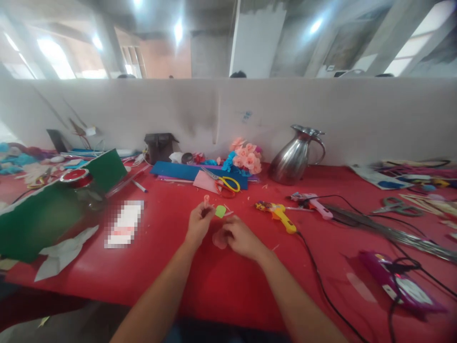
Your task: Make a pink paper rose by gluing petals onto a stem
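Note:
My left hand (198, 222) is closed, pinching a small pink rolled petal piece (206, 200) that sticks up above the fingertips. Just to its right, my right hand (243, 237) has its fingers closed on a pale pink petal (219, 239) hanging low over the red table. Between the two hands, a little beyond them, is a bright green paper piece (220, 211). Farther back lie scissors with red and yellow handles (231, 185) and a folded pink sheet (206, 181). A bunch of pink and blue artificial flowers (247, 157) rests behind these.
Right of my hands lie a yellow glue gun (282, 216) and a pink one (316, 206), with black cords trailing. A steel jug (294, 157) stands at the back. A purple box (400, 281), grey scissors (398, 206) and a green board (50, 212) flank the sides.

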Motion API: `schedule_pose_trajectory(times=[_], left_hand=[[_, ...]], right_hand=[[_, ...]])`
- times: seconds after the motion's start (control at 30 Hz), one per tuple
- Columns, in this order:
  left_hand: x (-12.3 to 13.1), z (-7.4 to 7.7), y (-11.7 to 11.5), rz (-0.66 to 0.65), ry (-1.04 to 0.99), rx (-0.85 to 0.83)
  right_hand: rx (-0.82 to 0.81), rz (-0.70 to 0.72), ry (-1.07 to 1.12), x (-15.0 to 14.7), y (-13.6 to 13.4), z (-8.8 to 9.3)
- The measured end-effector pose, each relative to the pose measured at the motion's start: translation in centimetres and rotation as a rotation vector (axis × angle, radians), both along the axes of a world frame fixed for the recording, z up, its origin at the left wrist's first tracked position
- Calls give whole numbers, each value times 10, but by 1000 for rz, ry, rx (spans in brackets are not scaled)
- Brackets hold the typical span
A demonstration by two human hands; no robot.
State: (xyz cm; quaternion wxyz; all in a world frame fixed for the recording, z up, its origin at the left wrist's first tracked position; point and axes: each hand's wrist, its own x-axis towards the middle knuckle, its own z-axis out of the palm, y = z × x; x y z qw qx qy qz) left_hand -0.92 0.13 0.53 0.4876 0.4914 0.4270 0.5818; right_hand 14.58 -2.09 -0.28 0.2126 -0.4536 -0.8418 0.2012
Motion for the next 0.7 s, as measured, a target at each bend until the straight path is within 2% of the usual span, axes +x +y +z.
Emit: schedule_pose_trajectory(times=[0.2, 0.4, 0.57, 0.7], left_hand=[[2, -4, 2, 4, 15, 2], [0, -3, 1, -41, 42, -2], [-4, 2, -1, -140, 82, -51], [-7, 2, -2, -267, 162, -55]], right_hand=[[11, 6, 37, 0, -2, 2], [-19, -60, 166, -2, 1, 7], [-117, -145, 332, -2, 5, 5], [-198, -174, 381, -2, 6, 1]])
